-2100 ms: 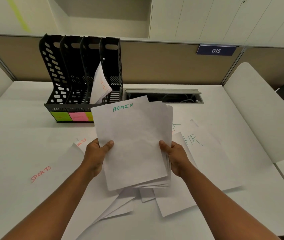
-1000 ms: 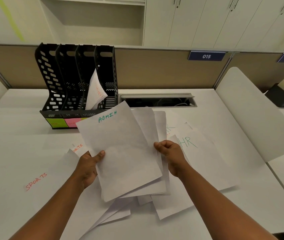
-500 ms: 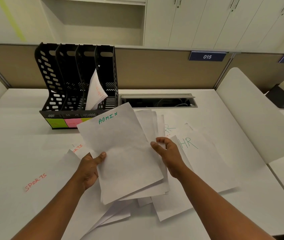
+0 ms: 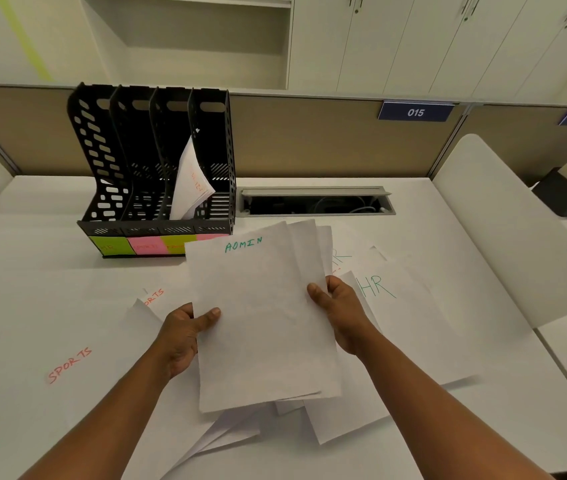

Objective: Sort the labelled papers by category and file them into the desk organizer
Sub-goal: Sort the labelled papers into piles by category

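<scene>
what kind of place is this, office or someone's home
Most likely an open-plan office workstation: a numbered desk sign on the partition, a cable hatch set into the white desk, and a black file organizer with labelled slots.

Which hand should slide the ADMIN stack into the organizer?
Probably the left hand: it grips the ADMIN stack on the side nearer the black organizer, which stands ahead-left. The right hand would have to cross over.
</scene>
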